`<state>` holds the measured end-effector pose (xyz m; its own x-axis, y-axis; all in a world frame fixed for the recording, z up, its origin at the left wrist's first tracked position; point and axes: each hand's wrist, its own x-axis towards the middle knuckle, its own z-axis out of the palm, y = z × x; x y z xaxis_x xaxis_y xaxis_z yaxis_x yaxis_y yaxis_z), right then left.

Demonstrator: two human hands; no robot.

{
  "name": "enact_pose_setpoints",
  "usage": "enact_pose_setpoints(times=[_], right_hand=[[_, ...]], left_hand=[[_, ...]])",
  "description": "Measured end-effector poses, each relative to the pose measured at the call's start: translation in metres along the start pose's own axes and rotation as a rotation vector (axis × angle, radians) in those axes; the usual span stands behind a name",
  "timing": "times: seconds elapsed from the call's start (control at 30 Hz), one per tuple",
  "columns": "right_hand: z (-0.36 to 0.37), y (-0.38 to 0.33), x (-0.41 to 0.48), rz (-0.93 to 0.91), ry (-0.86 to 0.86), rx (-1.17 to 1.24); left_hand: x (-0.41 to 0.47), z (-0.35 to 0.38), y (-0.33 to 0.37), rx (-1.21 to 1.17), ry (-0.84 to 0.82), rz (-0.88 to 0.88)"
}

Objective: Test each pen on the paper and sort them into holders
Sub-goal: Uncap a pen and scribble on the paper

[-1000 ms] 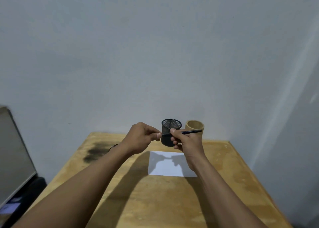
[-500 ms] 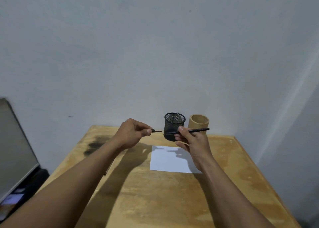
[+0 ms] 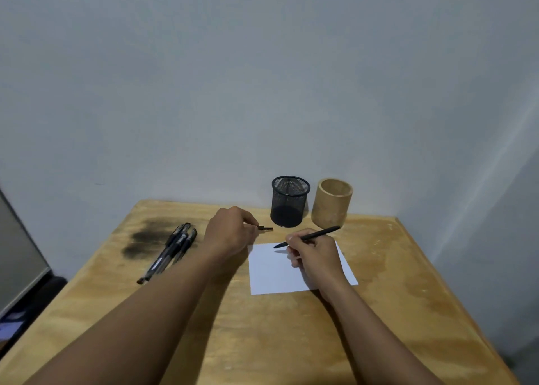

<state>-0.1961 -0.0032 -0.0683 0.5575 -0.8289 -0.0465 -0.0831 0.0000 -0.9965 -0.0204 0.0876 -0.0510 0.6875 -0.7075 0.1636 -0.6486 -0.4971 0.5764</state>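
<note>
Now the right hand (image 3: 313, 256) pinches the uncapped pen (image 3: 306, 236), tip just above the paper (image 3: 274, 273), left hand (image 3: 230, 233) pinching the cap (image 3: 266, 229) beside it; press lightly, scribbling within the sheet.

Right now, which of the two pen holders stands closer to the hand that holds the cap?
The black wire-mesh holder: it stands just beyond the left hand pinching the cap; the round wooden holder stands farther right.
</note>
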Motion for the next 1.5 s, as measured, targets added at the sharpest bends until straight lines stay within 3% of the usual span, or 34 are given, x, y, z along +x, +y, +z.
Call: enact_pose_setpoints(times=[0.2, 0.37, 0.53, 0.7, 0.9, 1.17, 1.5], right_hand=[[-0.005, 0.006, -0.001, -0.019, 0.085, -0.006], [0.0, 0.008, -0.004, -0.058, 0.158, -0.107], [0.002, 0.007, -0.007, -0.116, 0.189, -0.198], [0.016, -0.004, -0.005, -0.207, 0.093, -0.266], [0.027, 0.005, 0.011, -0.147, -0.019, -0.174], [0.025, 0.013, 0.01, -0.193, -0.052, -0.251], [0.028, 0.014, 0.007, -0.219, -0.019, -0.342]], left_hand=[[0.003, 0.019, -0.001, 0.067, -0.015, -0.004], [-0.011, 0.013, -0.001, -0.017, 0.014, 0.006], [-0.05, 0.001, -0.015, 0.11, 0.004, 0.137], [-0.069, 0.007, -0.028, 0.245, -0.091, 0.17], [-0.078, 0.009, -0.034, 0.273, -0.117, 0.184], [-0.08, 0.007, -0.035, 0.378, -0.21, 0.208], [-0.082, 0.009, -0.035, 0.368, -0.181, 0.201]])
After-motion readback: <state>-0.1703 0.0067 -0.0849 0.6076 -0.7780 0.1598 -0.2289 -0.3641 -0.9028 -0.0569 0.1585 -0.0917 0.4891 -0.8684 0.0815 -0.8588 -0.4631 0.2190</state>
